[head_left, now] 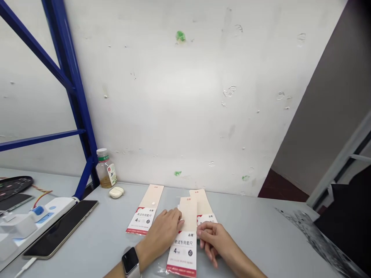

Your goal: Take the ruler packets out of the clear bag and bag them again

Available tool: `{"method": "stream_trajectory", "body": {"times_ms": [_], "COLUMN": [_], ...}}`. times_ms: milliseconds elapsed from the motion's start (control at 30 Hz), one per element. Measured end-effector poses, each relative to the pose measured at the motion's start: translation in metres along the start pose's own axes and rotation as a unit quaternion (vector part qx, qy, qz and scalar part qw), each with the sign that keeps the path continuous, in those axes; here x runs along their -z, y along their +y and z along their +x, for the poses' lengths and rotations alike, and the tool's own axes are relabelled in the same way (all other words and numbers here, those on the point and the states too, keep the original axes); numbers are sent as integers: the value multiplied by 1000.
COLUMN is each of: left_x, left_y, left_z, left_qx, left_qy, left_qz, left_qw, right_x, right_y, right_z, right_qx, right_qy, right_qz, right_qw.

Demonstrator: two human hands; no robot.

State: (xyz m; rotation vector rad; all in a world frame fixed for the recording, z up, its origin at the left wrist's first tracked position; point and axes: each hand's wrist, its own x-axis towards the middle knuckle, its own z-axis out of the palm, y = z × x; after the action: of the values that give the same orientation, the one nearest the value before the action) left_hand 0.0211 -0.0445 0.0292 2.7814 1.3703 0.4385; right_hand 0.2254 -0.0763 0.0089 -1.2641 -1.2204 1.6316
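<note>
A flat ruler-set packet (pixel 185 247), beige above and white with red trim below, lies between my hands near the table's front. My left hand (pixel 165 231), wearing a dark-faced watch (pixel 130 260), has its fingers curled at the packet's left edge. On the other side, my right hand (pixel 216 239) has its thumb and index finger bent together at the right edge, its other fingers hanging loosely. Partly beneath that packet and behind my right hand is another ruler-set packet (pixel 202 200). A third ruler-set packet (pixel 150 199) lies left of my left hand, with a small white spot on it.
At the back left stand a jar (pixel 106 170) with amber contents and a small cream-coloured case (pixel 116 192). A phone (pixel 62 227) lies beside a power strip (pixel 40 224) with plugs. The blue metal frame (pixel 77 88) rises there; the white wall (pixel 179 116) bounds the table behind.
</note>
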Motion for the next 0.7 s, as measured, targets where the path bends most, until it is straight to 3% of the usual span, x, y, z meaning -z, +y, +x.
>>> {"method": "stream_trajectory", "body": {"times_ms": [300,433,533,633,700], "left_x": [-7,-5,4,10,8], "left_y": [16,16,7,-2,-3], "left_z": [0,0,0,0,-1], "left_qx": [-103,-121,-66,41,77], "left_qy": [73,86,125,178,144], "left_qz": [34,-1,-77,-223,-317], "left_qw": [991,989,987,958,934], "right_x": [-8,-12,-12,-10,-9], "right_y": [12,6,0,-3,-2], "right_z": [1,-2,-5,-8,-8], "right_qx": [-3,11,15,28,37], "right_qy": [-43,-45,-31,-30,-41], "right_qz": [-43,-43,-36,-33,-38], "right_qw": [998,998,999,999,998]}}
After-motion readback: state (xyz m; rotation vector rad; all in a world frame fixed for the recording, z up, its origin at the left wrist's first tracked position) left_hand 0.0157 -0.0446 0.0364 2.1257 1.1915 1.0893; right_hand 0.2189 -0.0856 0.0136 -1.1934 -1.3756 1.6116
